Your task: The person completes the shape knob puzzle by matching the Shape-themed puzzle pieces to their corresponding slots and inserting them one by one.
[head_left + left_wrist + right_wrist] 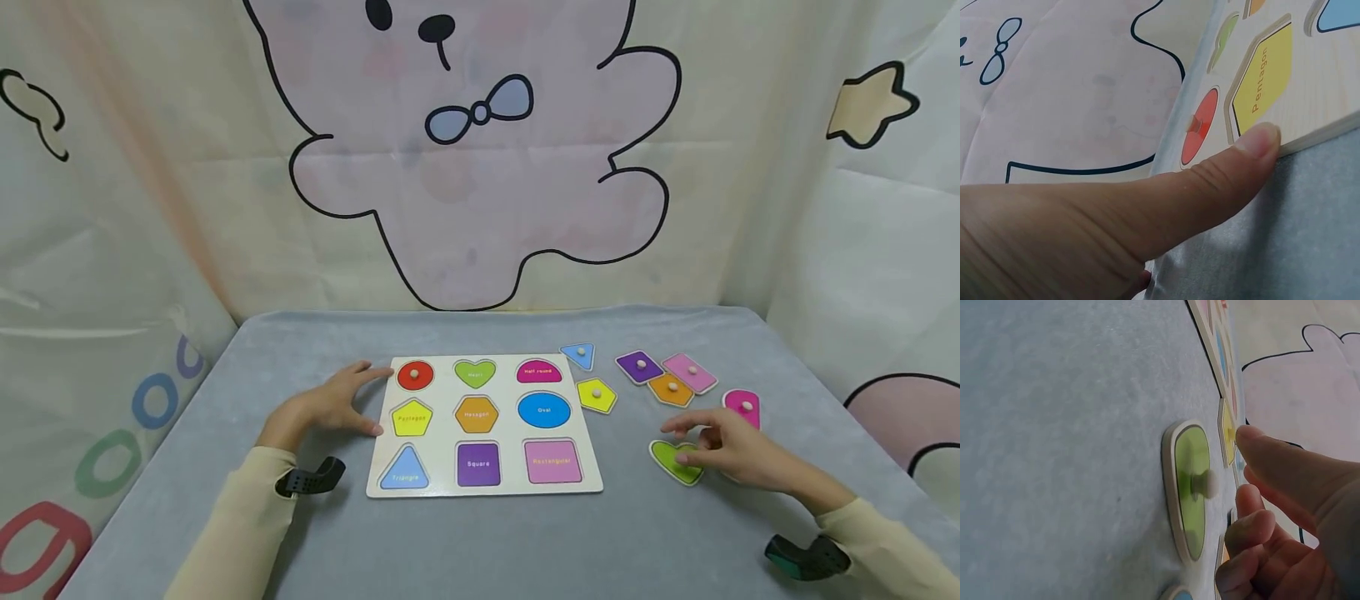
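Note:
A white wooden shape board (510, 425) with labelled recesses lies on the table. My left hand (326, 404) is at its left edge, thumb and fingers extended; in the left wrist view the thumb (1254, 144) touches the board beside the yellow Pentagon recess (1266, 78). A red circle piece (415, 375) with a knob sits in the top left recess. My right hand (738, 450) hovers over a green heart piece (667, 457) lying right of the board. In the right wrist view, thumb and loosely bent fingers stand apart from the heart's knob (1207, 484).
Behind the right hand lie knobbed pieces: blue triangle (579, 356), yellow pentagon (597, 396), purple square (638, 367), orange hexagon (670, 390), pink rectangle (691, 372) and magenta half round (742, 406). A blue piece (1179, 594) shows partly below the heart in the right wrist view.

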Action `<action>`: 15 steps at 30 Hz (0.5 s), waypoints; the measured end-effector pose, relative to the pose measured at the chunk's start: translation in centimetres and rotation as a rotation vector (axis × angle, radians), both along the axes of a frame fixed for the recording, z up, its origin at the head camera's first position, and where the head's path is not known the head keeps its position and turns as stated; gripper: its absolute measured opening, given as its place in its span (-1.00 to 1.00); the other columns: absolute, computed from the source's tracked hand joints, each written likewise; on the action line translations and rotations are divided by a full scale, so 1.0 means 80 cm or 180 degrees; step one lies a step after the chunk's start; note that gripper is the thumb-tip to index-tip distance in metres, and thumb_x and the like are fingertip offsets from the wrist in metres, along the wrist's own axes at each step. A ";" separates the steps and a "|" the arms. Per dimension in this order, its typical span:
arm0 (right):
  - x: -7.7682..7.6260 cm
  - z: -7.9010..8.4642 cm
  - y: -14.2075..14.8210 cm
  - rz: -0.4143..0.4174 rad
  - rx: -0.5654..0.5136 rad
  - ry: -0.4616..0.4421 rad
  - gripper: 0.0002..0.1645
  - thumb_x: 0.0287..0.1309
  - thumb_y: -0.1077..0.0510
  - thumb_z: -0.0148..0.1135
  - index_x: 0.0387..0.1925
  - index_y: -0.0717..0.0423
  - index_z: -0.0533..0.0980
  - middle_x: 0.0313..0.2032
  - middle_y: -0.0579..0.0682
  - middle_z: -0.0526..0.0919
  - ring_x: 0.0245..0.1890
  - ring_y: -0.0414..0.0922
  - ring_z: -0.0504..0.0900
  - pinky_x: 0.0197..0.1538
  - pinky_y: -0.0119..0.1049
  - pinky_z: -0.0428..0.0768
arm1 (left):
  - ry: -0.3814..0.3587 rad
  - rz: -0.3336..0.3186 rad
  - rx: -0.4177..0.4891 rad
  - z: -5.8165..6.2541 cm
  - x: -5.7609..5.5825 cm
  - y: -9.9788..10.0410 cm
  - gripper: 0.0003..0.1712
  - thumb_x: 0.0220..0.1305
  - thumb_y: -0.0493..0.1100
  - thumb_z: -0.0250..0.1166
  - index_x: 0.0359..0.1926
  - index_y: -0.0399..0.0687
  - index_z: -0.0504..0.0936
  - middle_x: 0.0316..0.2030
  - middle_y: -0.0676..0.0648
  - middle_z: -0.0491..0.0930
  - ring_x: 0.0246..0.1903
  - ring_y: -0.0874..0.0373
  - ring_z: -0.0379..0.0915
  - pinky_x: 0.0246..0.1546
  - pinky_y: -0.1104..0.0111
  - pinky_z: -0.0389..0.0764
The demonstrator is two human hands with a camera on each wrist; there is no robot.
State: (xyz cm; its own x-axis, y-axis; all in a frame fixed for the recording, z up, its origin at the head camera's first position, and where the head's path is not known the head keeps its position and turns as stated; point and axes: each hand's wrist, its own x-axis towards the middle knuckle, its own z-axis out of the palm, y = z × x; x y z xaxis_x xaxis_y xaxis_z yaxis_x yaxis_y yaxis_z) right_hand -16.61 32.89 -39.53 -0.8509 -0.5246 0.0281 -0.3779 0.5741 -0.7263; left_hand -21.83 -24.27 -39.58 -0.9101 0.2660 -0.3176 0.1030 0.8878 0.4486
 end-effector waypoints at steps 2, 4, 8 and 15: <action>0.001 0.001 0.006 0.0016 -0.0008 -0.0038 -0.61 0.15 0.25 0.43 0.01 0.32 0.62 -0.28 0.08 0.64 -0.69 -0.17 0.35 -0.63 -0.40 0.38 | 0.0032 -0.0027 -0.0012 0.003 -0.001 0.001 0.18 -0.05 0.12 0.61 0.55 0.13 0.20 0.56 -0.40 -0.07 0.51 -0.44 -0.13 0.37 -0.40 0.19; 0.003 0.001 0.010 0.0019 -0.0027 -0.0069 -0.60 0.16 0.26 0.42 0.02 0.34 0.61 -0.27 0.07 0.65 -0.69 -0.16 0.35 -0.64 -0.38 0.35 | 0.0036 -0.0050 -0.0030 0.008 -0.001 0.002 0.18 -0.04 0.11 0.61 0.55 0.11 0.19 0.55 -0.41 -0.07 0.50 -0.45 -0.12 0.37 -0.41 0.18; 0.005 -0.001 0.016 0.0043 -0.0020 -0.0110 -0.61 0.17 0.26 0.42 0.02 0.34 0.61 -0.25 0.03 0.67 -0.69 -0.18 0.34 -0.65 -0.35 0.30 | 0.0016 -0.0077 -0.0039 0.012 0.002 0.002 0.17 -0.02 0.10 0.61 0.55 0.07 0.20 0.55 -0.44 -0.07 0.50 -0.47 -0.13 0.37 -0.41 0.17; 0.010 -0.010 0.024 0.0157 -0.0081 -0.0147 -0.66 0.16 0.26 0.43 -0.04 0.34 0.63 -0.30 0.03 0.65 -0.65 -0.17 0.37 -0.60 -0.34 0.34 | 0.0025 -0.0087 -0.0033 0.007 0.005 0.002 0.17 -0.04 0.10 0.62 0.54 0.08 0.20 0.55 -0.43 -0.07 0.49 -0.46 -0.12 0.37 -0.41 0.17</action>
State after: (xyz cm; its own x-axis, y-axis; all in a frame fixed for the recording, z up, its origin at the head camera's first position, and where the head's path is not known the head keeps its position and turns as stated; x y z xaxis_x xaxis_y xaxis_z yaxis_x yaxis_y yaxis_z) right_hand -15.77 34.78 -40.34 -0.8247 -0.5655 0.0034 -0.3712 0.5366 -0.7578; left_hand -21.45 -24.13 -39.05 -0.9050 0.2876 -0.3135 0.1307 0.8892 0.4385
